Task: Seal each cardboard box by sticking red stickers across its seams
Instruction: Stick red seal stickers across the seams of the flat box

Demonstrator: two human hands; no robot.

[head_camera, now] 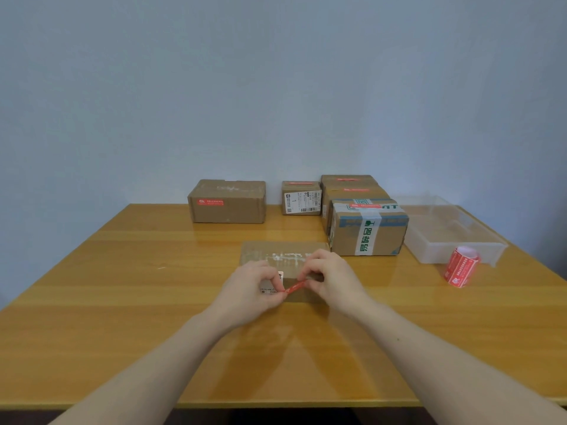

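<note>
Fingers: left hand [245, 294] pinches the left end of a red sticker [296, 285], thumb and forefinger curled on it; right hand [333, 279] pinches the right end the same way.
Sticker: stretched edge-on between both hands, left end lower, just above the near box; can't tell if it touches the cardboard.
Near box [283, 256]: flat cardboard box at table centre, directly under the hands; clear tape with white residue along its top seam, small white label under the left fingers.
Forearms: both bare, entering from 7 and 5 o'clock, converging on the near box.
Sticker roll [461, 266]: red, lying on its side at 3 o'clock of the hands, well apart, just beside the clear plastic tray [454, 240].
Tray: at 2 o'clock, next to the taped box.
Taped box [368, 228]: at 1 o'clock, just beyond the near box; green-and-white printed tape over it, red sticker on top.
Boxes behind it: two more [352, 187] stacked in a row toward the wall, red stickers on top.
Small box [301, 197]: at 12 o'clock, white shipping label on front, red sticker on top.
Far-left box [227, 201]: at 11 o'clock, red sticker on its front face.
Table [122, 271]: glossy wood, against a pale wall.
</note>
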